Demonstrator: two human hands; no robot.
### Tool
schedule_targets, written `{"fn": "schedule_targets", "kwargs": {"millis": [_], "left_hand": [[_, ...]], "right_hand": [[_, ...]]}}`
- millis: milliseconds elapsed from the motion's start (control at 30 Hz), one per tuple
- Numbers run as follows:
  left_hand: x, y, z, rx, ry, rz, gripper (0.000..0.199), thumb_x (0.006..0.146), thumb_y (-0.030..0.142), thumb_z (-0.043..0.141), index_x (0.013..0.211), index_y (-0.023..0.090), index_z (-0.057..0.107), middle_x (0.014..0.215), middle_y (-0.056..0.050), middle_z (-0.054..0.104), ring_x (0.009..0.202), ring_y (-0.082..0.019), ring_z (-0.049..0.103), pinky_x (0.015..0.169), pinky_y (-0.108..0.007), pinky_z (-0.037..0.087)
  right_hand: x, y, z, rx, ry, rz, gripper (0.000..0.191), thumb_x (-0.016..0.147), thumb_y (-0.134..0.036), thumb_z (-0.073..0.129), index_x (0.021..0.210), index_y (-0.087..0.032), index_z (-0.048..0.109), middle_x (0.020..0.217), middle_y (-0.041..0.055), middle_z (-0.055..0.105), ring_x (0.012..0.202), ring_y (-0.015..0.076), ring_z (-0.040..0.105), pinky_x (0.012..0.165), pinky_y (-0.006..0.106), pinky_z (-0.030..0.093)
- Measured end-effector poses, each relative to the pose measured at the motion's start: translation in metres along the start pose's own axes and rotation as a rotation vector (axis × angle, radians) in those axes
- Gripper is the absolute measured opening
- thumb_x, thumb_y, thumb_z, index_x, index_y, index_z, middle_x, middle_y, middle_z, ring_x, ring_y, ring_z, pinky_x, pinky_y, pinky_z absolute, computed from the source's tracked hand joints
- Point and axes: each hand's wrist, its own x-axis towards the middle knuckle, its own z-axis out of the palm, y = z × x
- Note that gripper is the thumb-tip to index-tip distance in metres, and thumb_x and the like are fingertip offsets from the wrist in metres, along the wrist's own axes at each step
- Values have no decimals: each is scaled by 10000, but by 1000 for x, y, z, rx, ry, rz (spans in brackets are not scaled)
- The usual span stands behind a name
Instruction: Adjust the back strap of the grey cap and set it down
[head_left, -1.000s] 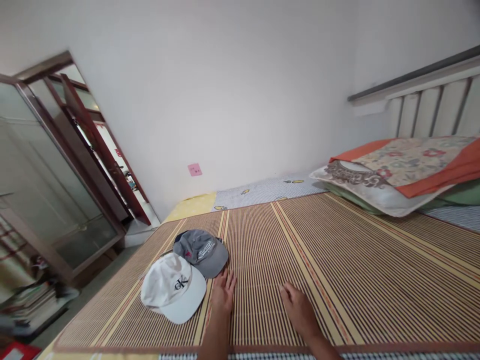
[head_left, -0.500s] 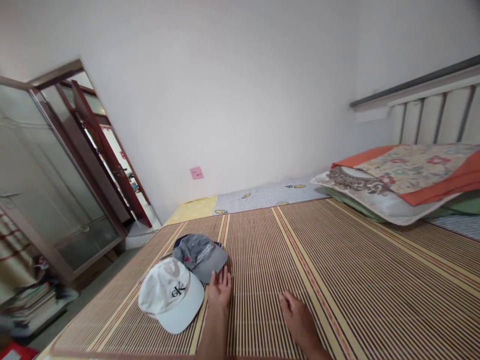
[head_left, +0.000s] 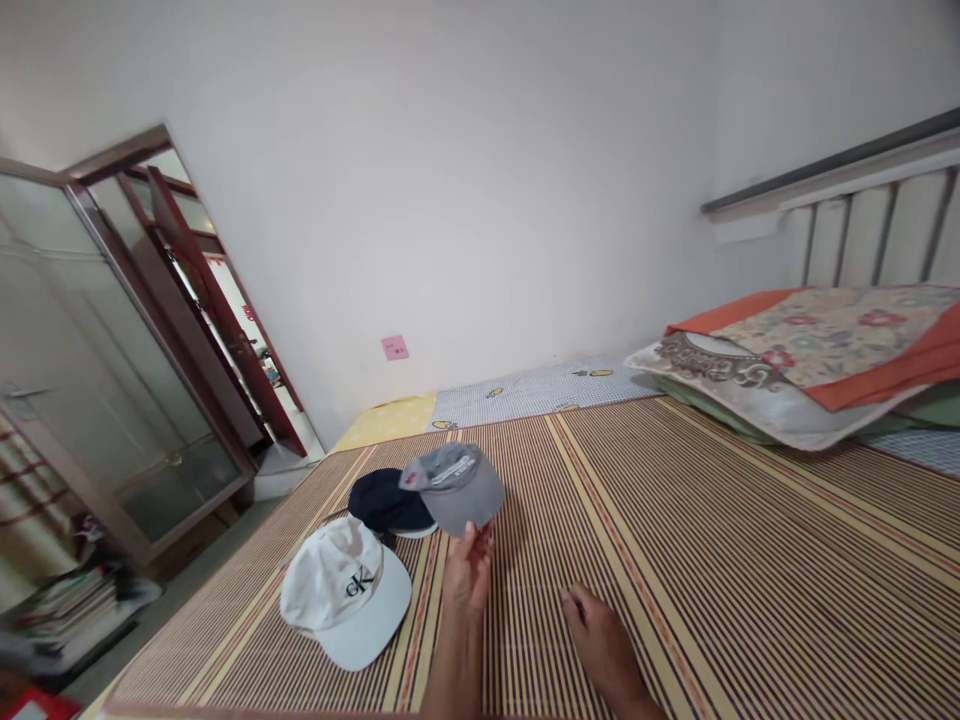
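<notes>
A grey cap (head_left: 459, 487) with pale lettering is gripped at its brim by my left hand (head_left: 469, 572), thumb on top and fingers beneath. To its left lies a dark navy cap (head_left: 386, 500), partly behind the grey one. Nearer to me on the striped mat (head_left: 540, 640) rests a white cap (head_left: 346, 592) with "CK" on its front, brim pointing to the lower right. My right hand (head_left: 598, 636) is over the mat, right of my left hand, fingers curled with nothing visible in them.
Pillows with a floral and orange cover (head_left: 832, 335) lie at the far right by the headboard (head_left: 862, 235). A patterned sheet (head_left: 517, 395) shows along the white wall. At the left are a glass-panelled door (head_left: 112, 370) and a stack of books (head_left: 67, 605).
My left hand has taken hold of the grey cap and moved it right and up, uncovering the navy cap. My right hand has hardly moved.
</notes>
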Motion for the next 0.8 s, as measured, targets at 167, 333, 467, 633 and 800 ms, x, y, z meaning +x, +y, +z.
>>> {"fn": "schedule_targets", "kwargs": {"millis": [167,333,467,633,800], "left_hand": [[-32,-56,11,-16,-72,-90,188,761,131,867,884,152,727,920,-76,812,864,-225,787,716,-280,601],[-35,-86,6,-60,15,-159,159,786,81,830,805,175,703,889,-60,814,879,-208,792,701,-257,592],[-24,-90,1,-71,37,-182,127,834,74,763,805,181,701,892,-72,816,899,-219,791,697,-262,592],[-8,-91,-7,-100,54,-177,139,903,170,696,1026,223,733,989,-76,829,894,-205,784,786,-306,615],[1,-88,-7,-140,49,-169,440,942,275,625,1381,256,615,1172,-112,810,1115,-252,752,1038,-425,570]], "right_hand": [[0,5,4,-3,1,-16,438,1024,-519,312,744,-258,526,652,46,672,620,247,693,579,298,405],[0,7,6,-24,29,-28,432,1033,-510,325,757,-262,546,657,54,697,622,257,711,582,305,423],[-1,7,7,-35,50,-37,477,1048,-549,312,754,-265,558,646,51,698,599,241,703,567,296,420],[-2,10,10,-56,74,-25,517,1047,-592,302,731,-268,552,611,49,676,560,235,679,546,297,402],[0,12,8,-50,45,10,565,1021,-657,279,719,-269,558,625,61,683,590,246,681,562,305,422]]}}
